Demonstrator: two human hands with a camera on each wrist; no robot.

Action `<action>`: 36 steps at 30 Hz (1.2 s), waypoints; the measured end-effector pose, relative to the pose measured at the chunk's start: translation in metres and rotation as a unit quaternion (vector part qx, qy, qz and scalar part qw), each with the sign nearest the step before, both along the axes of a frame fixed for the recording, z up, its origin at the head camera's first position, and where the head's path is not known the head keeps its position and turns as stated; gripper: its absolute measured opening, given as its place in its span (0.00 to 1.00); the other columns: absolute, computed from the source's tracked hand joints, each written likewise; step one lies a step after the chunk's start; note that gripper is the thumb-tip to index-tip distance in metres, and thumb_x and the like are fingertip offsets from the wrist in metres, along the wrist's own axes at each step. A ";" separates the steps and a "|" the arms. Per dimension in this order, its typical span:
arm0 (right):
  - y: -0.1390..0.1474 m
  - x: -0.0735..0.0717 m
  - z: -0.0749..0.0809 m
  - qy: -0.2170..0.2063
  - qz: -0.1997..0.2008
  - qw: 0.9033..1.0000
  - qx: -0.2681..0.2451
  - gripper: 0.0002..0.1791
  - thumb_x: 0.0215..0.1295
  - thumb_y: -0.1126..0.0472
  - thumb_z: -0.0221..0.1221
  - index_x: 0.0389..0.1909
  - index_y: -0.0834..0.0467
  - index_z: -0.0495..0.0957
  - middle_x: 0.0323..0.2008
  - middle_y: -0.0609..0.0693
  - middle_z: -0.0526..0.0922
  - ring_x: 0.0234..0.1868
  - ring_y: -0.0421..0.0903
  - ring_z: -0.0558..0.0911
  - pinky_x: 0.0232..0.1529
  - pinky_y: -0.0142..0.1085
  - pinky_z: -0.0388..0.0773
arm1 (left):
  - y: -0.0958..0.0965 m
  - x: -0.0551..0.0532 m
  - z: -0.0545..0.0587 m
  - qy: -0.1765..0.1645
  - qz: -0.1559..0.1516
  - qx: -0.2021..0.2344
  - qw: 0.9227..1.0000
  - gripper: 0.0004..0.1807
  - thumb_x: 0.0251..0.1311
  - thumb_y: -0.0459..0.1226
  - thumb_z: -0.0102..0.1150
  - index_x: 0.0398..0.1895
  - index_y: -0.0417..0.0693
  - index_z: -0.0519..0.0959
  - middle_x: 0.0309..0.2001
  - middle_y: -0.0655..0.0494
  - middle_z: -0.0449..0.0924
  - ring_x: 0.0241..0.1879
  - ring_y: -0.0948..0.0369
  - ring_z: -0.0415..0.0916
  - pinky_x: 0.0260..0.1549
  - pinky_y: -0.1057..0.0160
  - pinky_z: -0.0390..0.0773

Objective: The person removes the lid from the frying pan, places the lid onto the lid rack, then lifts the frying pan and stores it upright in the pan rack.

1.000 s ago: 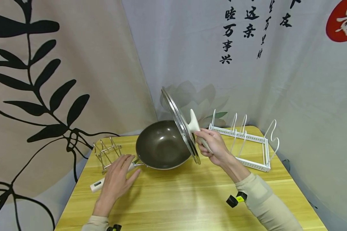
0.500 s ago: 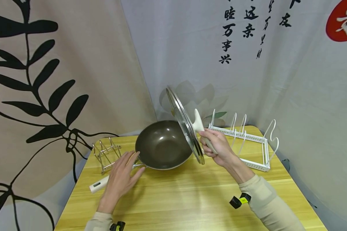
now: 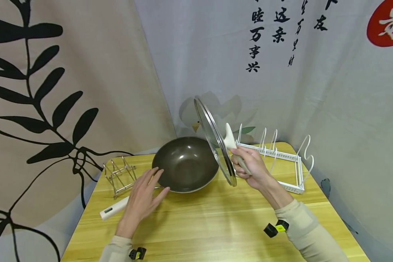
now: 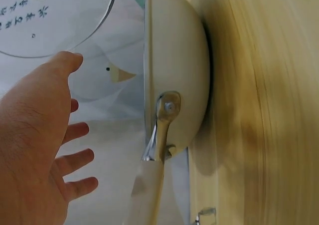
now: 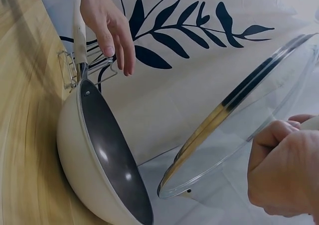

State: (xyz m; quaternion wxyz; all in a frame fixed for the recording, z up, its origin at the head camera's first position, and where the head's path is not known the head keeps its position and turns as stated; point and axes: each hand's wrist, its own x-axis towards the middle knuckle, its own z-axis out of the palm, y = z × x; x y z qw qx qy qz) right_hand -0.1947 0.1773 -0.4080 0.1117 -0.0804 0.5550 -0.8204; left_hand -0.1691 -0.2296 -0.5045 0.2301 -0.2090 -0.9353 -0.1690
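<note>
A wok (image 3: 185, 165) with a dark inside and cream outside sits on the table, its pale handle (image 3: 114, 208) pointing to the front left. My right hand (image 3: 253, 165) grips the white knob (image 3: 230, 140) of a glass lid (image 3: 213, 140), which is held tilted steeply at the wok's right side, above the table. In the right wrist view the lid (image 5: 224, 115) is apart from the wok (image 5: 109, 150). My left hand (image 3: 145, 198) hovers over the wok's handle with fingers extended; the left wrist view shows the hand (image 4: 40, 130) apart from the handle (image 4: 147, 190), holding nothing.
A small metal wire rack (image 3: 119, 176) stands at the left, behind the wok's handle. At the right back stands a white rack (image 3: 289, 156) with upright wire dividers. The wooden table (image 3: 196, 229) meets a printed cloth backdrop (image 3: 216, 47) behind.
My right hand has carried the lid a little to the right, away from over the wok. The left hand has shifted slightly right above the handle. The wok stays put.
</note>
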 end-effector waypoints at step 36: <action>0.024 0.012 0.002 0.014 0.003 1.000 -0.002 0.09 0.91 0.60 0.51 0.55 0.58 0.79 0.26 0.42 0.73 0.16 0.32 0.67 0.12 0.24 0.58 | -0.016 -0.010 0.021 -0.019 0.020 -0.011 1.000 0.39 0.75 0.50 0.73 0.82 0.45 0.73 0.80 0.34 0.74 0.81 0.31 0.69 0.77 0.23 0.71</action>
